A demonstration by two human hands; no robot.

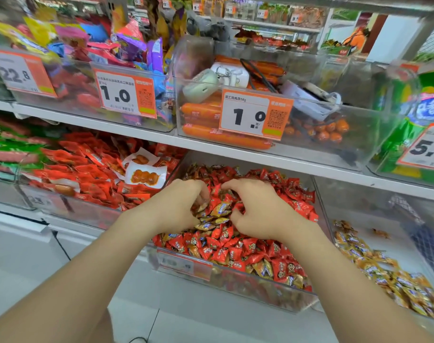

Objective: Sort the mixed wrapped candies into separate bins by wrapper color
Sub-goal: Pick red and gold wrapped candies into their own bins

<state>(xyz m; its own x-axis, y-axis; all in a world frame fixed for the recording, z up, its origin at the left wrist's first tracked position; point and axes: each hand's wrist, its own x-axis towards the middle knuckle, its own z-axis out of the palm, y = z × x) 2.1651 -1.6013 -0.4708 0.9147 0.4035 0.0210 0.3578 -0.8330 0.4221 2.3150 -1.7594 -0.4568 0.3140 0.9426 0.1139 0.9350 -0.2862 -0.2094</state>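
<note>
A clear bin [235,285] on the lower shelf holds a heap of red-wrapped candies [238,251] mixed with gold-wrapped ones. Both my hands are in the middle of that heap. My left hand [178,206] has its fingers curled down around a clump of gold candies [214,216]. My right hand [255,209] sits just to the right, fingers curled into the same clump from the other side. To the right, a second clear bin [394,219] holds only gold candies [389,276], piled along its front.
Left of the candy bin, another bin [92,174] is full of red snack packets. The shelf above carries bins of orange sausages [206,112] with price tags [255,115], plus mixed colourful packets [126,53]. A white floor lies below the shelf edge.
</note>
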